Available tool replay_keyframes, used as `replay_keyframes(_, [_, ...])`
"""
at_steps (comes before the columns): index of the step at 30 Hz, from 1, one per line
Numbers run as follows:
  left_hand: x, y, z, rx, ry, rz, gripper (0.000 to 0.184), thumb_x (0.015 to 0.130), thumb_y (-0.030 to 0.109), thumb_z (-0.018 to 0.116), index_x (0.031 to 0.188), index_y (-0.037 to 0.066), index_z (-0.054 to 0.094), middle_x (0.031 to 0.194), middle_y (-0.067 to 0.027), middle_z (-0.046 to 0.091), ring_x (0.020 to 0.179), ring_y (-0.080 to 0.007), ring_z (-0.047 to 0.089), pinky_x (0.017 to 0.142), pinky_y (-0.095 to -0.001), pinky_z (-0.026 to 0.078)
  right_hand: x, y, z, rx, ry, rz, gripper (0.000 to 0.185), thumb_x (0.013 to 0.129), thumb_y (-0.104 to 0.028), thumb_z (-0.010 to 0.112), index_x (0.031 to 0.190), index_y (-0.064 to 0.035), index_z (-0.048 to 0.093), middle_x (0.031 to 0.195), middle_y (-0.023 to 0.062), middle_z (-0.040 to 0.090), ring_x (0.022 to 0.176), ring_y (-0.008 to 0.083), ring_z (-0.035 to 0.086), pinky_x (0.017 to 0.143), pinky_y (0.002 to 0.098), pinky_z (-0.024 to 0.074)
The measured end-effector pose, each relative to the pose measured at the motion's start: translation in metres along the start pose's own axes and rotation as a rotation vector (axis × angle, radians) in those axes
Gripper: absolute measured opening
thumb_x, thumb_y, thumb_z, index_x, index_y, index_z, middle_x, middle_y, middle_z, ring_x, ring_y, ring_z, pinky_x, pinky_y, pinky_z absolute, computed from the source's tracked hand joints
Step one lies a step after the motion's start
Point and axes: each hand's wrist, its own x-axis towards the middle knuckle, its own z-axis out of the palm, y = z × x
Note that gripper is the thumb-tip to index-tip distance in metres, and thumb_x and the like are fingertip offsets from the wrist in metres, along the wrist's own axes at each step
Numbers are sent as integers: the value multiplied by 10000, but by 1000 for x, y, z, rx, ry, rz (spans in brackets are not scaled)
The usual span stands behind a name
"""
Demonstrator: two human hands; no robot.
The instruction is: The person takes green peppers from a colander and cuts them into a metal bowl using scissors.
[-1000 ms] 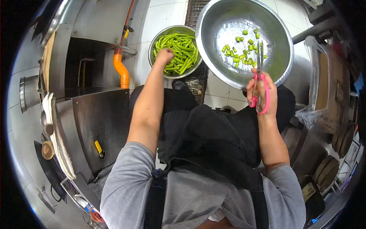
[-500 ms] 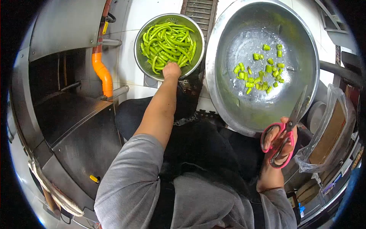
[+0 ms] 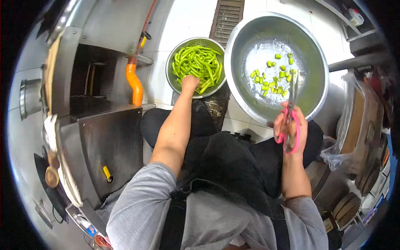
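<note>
My left hand (image 3: 190,83) reaches into a metal colander (image 3: 169,71) heaped with long green chili peppers (image 3: 197,62). It is closed at the near edge of the pile, and its curled fingertips are hidden, so I cannot tell what is in them. My right hand (image 3: 298,125) grips pink-handled scissors (image 3: 291,101), fingers through the loops. The blades point away from me over a large metal basin (image 3: 237,62), and look nearly closed. Short cut pieces of green pepper (image 3: 265,88) lie scattered on the basin's bottom.
A floor drain grate (image 3: 227,18) runs between the two vessels on white tile. At left stand a steel cabinet (image 3: 110,150) and an orange pipe (image 3: 133,79). A plastic-wrapped box (image 3: 353,121) is at right, beside a dark bar reaching the basin.
The scissors have swung from the basin's right rim to over its inside, and their blades have come closer together. My left hand stays in the colander. The whole view has shifted.
</note>
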Motion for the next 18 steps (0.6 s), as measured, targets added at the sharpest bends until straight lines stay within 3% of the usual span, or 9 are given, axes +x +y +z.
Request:
replay_keyframes(1, [-8, -3, -12, -173, 2, -141, 443, 815, 415, 576, 890, -2, 703, 848, -166, 696, 783, -329, 671, 749, -390, 509, -2, 7, -6, -2, -75, -76, 390, 840, -159, 622, 1175, 23, 538, 741, 98, 630, 490, 138, 549, 418, 224, 411])
replay_keyframes(2, [-18, -6, -22, -166, 26, -127, 443, 815, 415, 576, 890, -2, 703, 848, -166, 696, 783, -329, 671, 749, -390, 509, -2, 15, -13, -88, -100, -122, 395, 823, -100, 601, 1194, 18, 532, 780, 98, 634, 542, 132, 563, 462, 226, 425])
replay_keyframes(4, [-71, 2, -59, -679, 89, -185, 409, 807, 378, 632, 909, -13, 695, 826, -151, 699, 734, -275, 675, 720, -366, 508, -12, 7, -9, -152, -114, -73, 403, 822, -75, 569, 1213, 11, 527, 814, 93, 636, 594, 126, 571, 502, 229, 435])
replay_keyframes(7, [-110, 2, -80, -937, 239, -199, 351, 787, 334, 666, 918, 10, 708, 887, -174, 696, 829, -302, 672, 756, -388, 519, -16, 19, -17, -166, -142, -122, 437, 830, -100, 652, 1232, 10, 519, 832, 84, 641, 634, 123, 587, 555, 248, 477])
replay_keyframes(8, [-119, 1, -87, -936, 252, -179, 351, 787, 334, 666, 918, 10, 708, 887, -174, 696, 829, -302, 672, 756, -388, 519, -17, 21, -19, -166, -149, -134, 447, 835, -120, 672, 1233, 11, 518, 834, 82, 643, 634, 124, 591, 563, 252, 483])
replay_keyframes(10, [-130, -2, -98, -518, 601, -116, 349, 791, 326, 681, 931, 7, 699, 873, -144, 700, 755, -240, 677, 691, -362, 527, -19, 20, -24, -174, -162, -145, 449, 843, -143, 678, 1233, 12, 519, 833, 82, 644, 627, 124, 592, 559, 251, 483])
replay_keyframes(12, [-139, 3, -110, -557, 589, -110, 342, 811, 304, 687, 959, -5, 681, 842, -122, 693, 739, -180, 665, 661, -324, 525, -20, 21, -28, -187, -173, -151, 452, 851, -166, 683, 1232, 13, 519, 833, 81, 645, 620, 124, 593, 555, 250, 482])
replay_keyframes(15, [-182, 40, -136, -1283, 410, 130, 263, 878, 217, 646, 994, -19, 637, 746, -54, 624, 620, -109, 567, 543, -235, 439, -21, 23, -34, -154, -185, -152, 456, 853, -170, 693, 1229, 20, 517, 830, 85, 646, 603, 116, 596, 537, 238, 477])
replay_keyframes(18, [-225, 80, -153, -1400, 150, 270, 244, 896, 213, 633, 1000, -7, 624, 704, -13, 572, 540, -69, 479, 485, -210, 358, -21, 26, -38, -168, -192, -156, 468, 835, -155, 706, 1232, 5, 518, 843, 86, 648, 625, 116, 612, 539, 235, 488])
